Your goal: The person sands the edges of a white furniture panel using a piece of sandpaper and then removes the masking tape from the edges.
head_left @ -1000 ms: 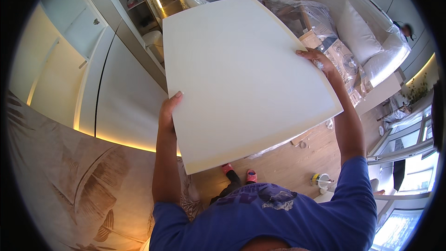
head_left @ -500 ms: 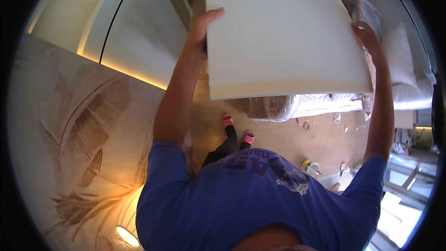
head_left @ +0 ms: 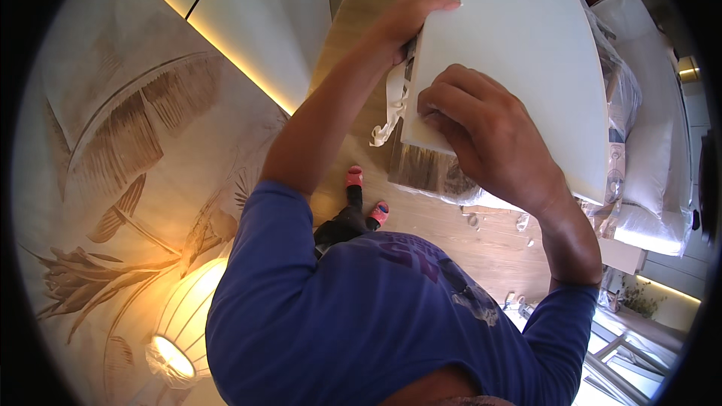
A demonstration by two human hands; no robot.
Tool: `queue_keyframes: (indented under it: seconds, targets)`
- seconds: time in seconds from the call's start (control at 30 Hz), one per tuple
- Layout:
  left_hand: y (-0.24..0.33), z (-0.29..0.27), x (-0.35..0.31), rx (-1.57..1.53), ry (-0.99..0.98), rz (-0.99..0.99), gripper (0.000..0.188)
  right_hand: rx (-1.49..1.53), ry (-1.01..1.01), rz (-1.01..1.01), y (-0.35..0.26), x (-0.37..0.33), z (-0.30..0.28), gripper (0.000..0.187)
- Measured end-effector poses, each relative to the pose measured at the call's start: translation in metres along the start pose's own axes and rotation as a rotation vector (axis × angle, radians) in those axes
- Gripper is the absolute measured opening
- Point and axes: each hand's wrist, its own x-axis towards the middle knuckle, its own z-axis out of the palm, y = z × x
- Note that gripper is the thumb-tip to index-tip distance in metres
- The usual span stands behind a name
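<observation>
A large white panel lies flat in front of me and reaches past the top of the picture. My left hand grips its left edge, thumb on top and fingers underneath. Over the panel's near left corner, my right hand is closed, fingertips curled in and pressed together near the surface; whatever they may hold is hidden. A pale, ragged strip dangles beside the left edge, below my left hand.
Beneath the panel sits a plastic-wrapped piece with a brown side. A sofa with a wrapped cushion stands at the right. A glowing lamp is at lower left, by the patterned wall. Scraps lie on the floor.
My right hand has left the panel's right edge and come across to its near left corner. The panel appears further right, and the ragged strip now shows at its left edge.
</observation>
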Motion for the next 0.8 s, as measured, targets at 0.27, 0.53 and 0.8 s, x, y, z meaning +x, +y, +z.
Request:
queue_keyframes:
  seconds: [0.27, 0.53, 0.8]
  targets:
    - [-0.002, 0.002, 0.0, -0.051, 0.037, 0.02, 0.032, -0.099, 0.059, -0.065, -0.002, -0.005, 0.012, 0.019]
    - [-0.007, -0.001, 0.002, -0.018, 0.023, 0.041, 0.034, -0.097, 0.011, -0.113, 0.005, -0.009, 0.011, 0.024]
    - [0.0, 0.003, -0.001, -0.013, 0.049, 0.023, 0.034, -0.013, 0.041, 0.033, -0.008, -0.007, 0.004, 0.016]
